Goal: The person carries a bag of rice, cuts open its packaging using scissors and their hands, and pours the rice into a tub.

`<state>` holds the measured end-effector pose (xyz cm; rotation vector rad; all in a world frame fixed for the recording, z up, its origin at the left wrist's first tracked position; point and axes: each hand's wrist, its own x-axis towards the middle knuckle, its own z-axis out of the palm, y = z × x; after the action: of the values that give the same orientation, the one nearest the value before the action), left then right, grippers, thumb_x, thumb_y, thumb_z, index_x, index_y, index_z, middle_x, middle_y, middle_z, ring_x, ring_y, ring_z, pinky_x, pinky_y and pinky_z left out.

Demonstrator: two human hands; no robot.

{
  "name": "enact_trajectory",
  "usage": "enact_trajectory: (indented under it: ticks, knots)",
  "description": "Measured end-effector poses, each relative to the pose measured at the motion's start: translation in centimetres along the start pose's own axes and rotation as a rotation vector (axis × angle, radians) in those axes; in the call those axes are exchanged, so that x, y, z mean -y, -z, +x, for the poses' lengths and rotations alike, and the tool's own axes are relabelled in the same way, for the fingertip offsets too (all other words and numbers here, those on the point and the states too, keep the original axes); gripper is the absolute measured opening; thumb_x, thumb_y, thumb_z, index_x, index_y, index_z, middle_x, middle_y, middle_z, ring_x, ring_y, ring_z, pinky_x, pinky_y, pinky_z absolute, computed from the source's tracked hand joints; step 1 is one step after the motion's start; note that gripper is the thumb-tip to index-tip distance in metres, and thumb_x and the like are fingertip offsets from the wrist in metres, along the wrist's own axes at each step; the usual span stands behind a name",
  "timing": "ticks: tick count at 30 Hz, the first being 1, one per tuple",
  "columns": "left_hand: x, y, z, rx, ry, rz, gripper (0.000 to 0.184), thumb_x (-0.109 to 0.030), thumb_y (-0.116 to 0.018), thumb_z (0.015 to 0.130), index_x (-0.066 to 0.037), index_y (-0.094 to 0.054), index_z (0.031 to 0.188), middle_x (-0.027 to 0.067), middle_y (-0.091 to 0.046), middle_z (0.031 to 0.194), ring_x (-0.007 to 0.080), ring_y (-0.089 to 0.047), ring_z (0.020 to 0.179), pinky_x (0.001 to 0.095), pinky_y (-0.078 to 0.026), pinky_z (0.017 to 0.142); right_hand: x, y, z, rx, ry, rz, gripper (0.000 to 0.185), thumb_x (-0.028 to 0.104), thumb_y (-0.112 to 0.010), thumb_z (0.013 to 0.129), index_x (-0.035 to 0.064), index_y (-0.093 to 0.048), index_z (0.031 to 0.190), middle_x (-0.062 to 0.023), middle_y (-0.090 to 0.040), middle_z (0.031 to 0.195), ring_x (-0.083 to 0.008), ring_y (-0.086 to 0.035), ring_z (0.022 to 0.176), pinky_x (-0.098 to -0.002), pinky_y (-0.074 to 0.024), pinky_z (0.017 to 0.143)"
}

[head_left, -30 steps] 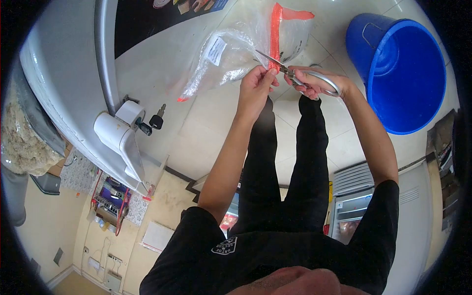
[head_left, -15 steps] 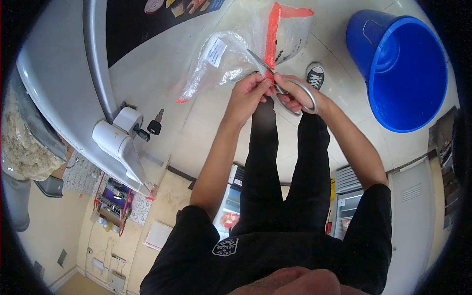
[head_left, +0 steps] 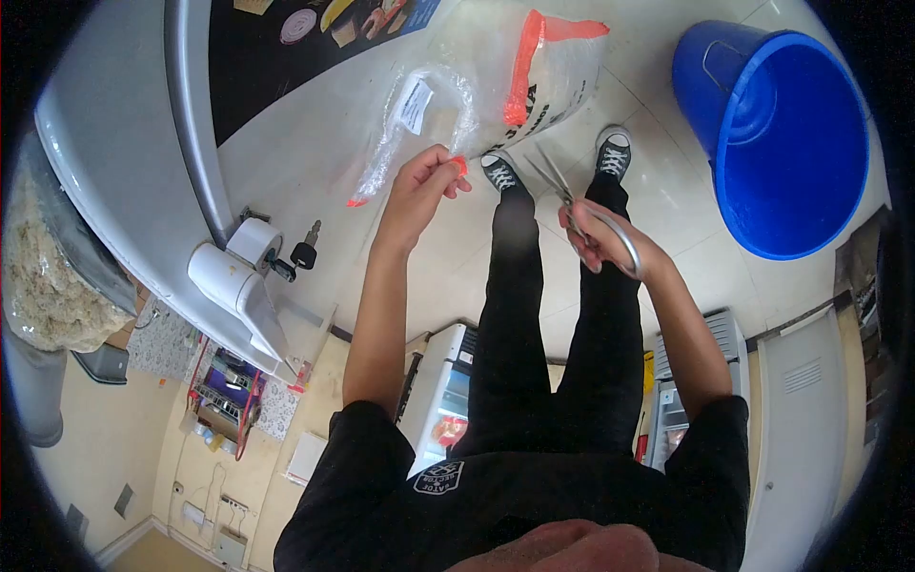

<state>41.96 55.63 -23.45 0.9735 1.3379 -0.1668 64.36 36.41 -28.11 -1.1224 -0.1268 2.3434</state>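
Observation:
My left hand (head_left: 419,195) is closed, pinching the orange-red edge of a clear plastic bag (head_left: 462,105). A white label is on the bag's left part. Its right part shows black printing and a wide orange-red band along the top. Held in my right hand (head_left: 610,238) is a pair of metal scissors (head_left: 553,176). The scissors' blades point up and left, slightly parted, and stand apart from the bag. Their grey handle loop circles my right hand. What exactly lies inside the bag is hard to make out.
A large blue bucket (head_left: 791,143) lies open-mouthed to the right. At left stands a white lidded appliance (head_left: 105,162) with keys (head_left: 305,250) hanging from its lock. My sneakers (head_left: 613,153) are on the tiled floor beyond the scissors.
My hands have moved apart: the right drew the scissors back to the right and down, the left went left with the bag's edge. The orange-red band now shows a gap between the hands.

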Motion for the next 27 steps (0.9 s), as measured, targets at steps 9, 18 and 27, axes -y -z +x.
enact_trajectory:
  ticks: [9,18,27]
  knots:
    - [-0.9,-2.4,0.1,0.017,-0.177,0.001,0.019,-0.018,-0.055,0.099,-0.006,-0.057,0.085,0.0008,-0.059,0.078,0.0097,-0.060,0.078,0.0261,-0.044,0.074,6.7,-1.8,-0.1,0.020,0.072,0.075,0.076,0.081,-0.038,0.090,0.0076,-0.051,0.106,0.0020,-0.041,0.071,-0.0093,-0.043,0.058,-0.0243,-0.0356,0.050]
    - [-4.8,-4.3,3.5,-0.481,-0.398,0.457,0.043,-0.029,-0.077,0.087,-0.002,-0.053,0.110,0.0062,-0.061,0.083,0.0166,-0.062,0.072,0.0312,-0.051,0.065,9.2,-2.3,1.9,-0.448,0.477,-0.381,0.049,0.052,-0.060,0.097,0.0044,-0.054,0.108,-0.0030,-0.054,0.077,-0.0106,-0.052,0.066,-0.0257,-0.0447,0.059]
    - [-4.2,-4.0,4.1,-0.271,-0.530,0.263,0.035,-0.003,-0.061,0.092,-0.007,-0.049,0.124,0.0037,-0.058,0.081,0.0106,-0.058,0.074,0.0277,-0.050,0.067,9.5,-2.2,8.8,-0.904,0.734,-0.449,0.052,0.024,-0.084,0.080,0.0049,-0.055,0.118,-0.0066,-0.066,0.083,-0.0149,-0.061,0.072,-0.0312,-0.0513,0.071]
